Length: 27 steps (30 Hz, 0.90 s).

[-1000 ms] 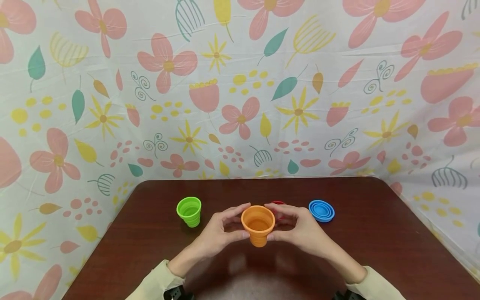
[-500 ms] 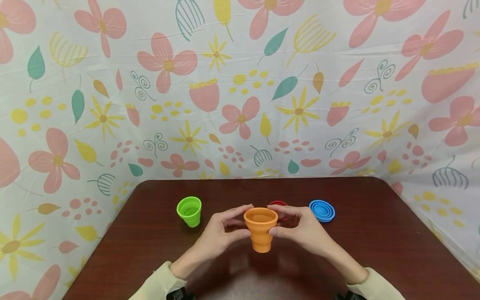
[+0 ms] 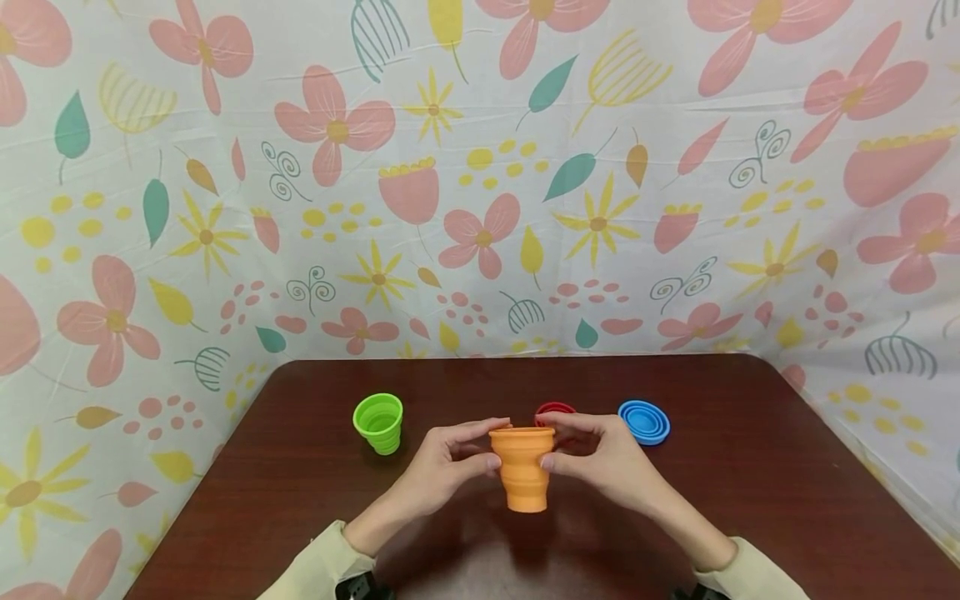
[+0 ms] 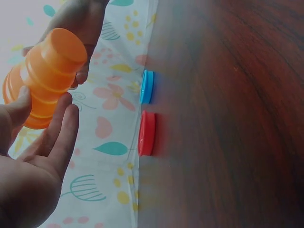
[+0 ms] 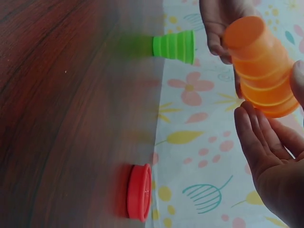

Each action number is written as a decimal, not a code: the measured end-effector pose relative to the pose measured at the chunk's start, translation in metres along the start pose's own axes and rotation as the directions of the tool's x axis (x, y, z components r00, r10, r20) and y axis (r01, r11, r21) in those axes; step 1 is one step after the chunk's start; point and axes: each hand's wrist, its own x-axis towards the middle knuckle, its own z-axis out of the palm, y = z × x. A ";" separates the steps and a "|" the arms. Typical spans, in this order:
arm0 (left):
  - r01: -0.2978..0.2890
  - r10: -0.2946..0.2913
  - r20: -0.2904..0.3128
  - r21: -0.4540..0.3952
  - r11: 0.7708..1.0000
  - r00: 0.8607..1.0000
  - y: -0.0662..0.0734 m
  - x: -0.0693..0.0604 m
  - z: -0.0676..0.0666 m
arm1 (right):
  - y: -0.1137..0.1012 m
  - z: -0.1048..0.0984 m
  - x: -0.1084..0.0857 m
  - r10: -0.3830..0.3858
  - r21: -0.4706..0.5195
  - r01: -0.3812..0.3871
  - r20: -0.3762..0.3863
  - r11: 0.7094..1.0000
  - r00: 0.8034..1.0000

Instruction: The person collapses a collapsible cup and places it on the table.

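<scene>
fingers (image 3: 477, 429) holding ribbed orange cup (image 3: 526, 473), wood-grained table (image 3: 750, 483)

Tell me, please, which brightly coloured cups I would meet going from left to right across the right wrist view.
Low red cup → green cup → orange cup.

We note a solid orange, tapered, rubbery-looking cup (image 3: 525, 473), lighter and yellowish along its ribs in the wrist views. We log a bright lime-green, stepped, rubbery-looking cup (image 3: 379, 427); a sky-blue, round, flat piece (image 3: 643, 422) with concentric rings; a plain red, round, flat piece (image 4: 148, 133). We record a dark reddish-brown, wood-grained tabletop (image 3: 300, 492) with blackish streaks. Backdrop, we find: a white cloth sheet (image 3: 465, 117) printed with pink flowers, yellow blooms and dots, teal leaves, grey-teal spirals. Pale cream fabric sleeves (image 3: 318, 565), unpatterned.
</scene>
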 end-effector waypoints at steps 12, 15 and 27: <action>0.062 -0.059 0.022 -0.151 0.987 0.998 -0.001 0.000 -0.003 | 0.003 -0.001 -0.003 -0.058 0.003 0.058 0.030 0.998 0.998; 0.091 -0.090 0.017 -0.167 0.982 0.996 -0.001 -0.001 -0.003 | 0.005 -0.002 -0.003 -0.062 -0.005 0.063 0.047 0.998 0.997; 0.184 -0.188 0.001 -0.203 0.962 0.982 0.002 -0.002 0.000 | 0.009 0.000 -0.001 -0.183 -0.012 0.183 0.000 0.983 0.983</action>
